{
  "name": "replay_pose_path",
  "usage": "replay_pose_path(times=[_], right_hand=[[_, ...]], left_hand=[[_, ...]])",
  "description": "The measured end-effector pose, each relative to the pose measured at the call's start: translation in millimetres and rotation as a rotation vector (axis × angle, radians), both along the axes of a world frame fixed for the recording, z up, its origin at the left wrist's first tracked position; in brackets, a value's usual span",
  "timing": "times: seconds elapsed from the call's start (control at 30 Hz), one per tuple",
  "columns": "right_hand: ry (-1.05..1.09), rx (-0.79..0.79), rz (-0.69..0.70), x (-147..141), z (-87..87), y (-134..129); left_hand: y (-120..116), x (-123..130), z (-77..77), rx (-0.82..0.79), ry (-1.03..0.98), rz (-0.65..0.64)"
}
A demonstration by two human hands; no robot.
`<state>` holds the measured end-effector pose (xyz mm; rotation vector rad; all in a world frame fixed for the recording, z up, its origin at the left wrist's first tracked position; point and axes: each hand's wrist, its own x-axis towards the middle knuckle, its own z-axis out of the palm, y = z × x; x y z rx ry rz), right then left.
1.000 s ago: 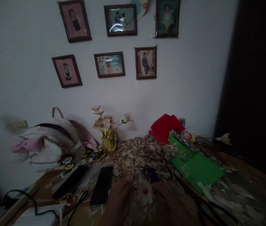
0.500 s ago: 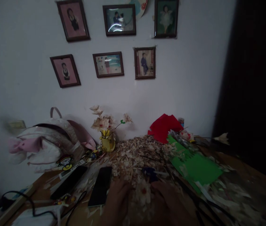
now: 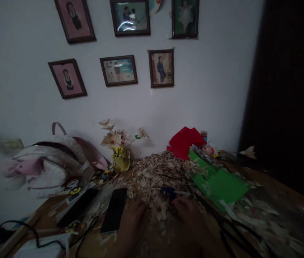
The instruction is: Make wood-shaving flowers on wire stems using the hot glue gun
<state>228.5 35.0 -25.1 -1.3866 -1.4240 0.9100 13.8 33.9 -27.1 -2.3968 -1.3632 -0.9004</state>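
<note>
An off-white handmade flower (image 3: 159, 209) with a reddish centre sits between my two hands, low in the middle of the head view. My left hand (image 3: 135, 215) is to the left of the petals, its fingers curled together, close to the black phone (image 3: 114, 209). On the other side, my right hand (image 3: 185, 209) has its fingers bent inward toward the flower. What either hand pinches is lost in the dim light. Just beyond my right fingertips lies a dark blue tool (image 3: 168, 193) with a pale tip, its kind unclear.
Loose petals and scraps (image 3: 152, 172) cover the table's middle. Green sheet (image 3: 221, 184) and red sheet (image 3: 185, 141) lie on the right. A yellow vase (image 3: 121, 162) of similar flowers, a pale backpack (image 3: 57, 165), a second phone (image 3: 79, 208) and dark cables (image 3: 238, 233) surround the work.
The view has shifted slightly, so the wall frames sit further left and higher. The flower and both hands have moved a little away from me, toward the blue tool.
</note>
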Motion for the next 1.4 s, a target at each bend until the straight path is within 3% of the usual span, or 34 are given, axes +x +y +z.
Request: replay_pose_path(times=[0.2, 0.37, 0.93, 1.4], right_hand=[[-0.089, -0.029, 0.087, 2, 2.5, 1], [-0.082, -0.066, 0.082, -1, -2.4, 3], [-0.109, -0.099, 0.078, 1, 1.8, 1], [-0.104, -0.075, 0.080, 2, 8.0, -1]], left_hand=[[-5, 3, 1.4, 0.005, -0.011, -0.091], [-2, 0, 0.7, 0.085, 0.038, -0.142], [-1, -1, 2.5, -0.006, 0.079, -0.132], [-3, 2, 3.5, 0.056, 0.057, -0.134]])
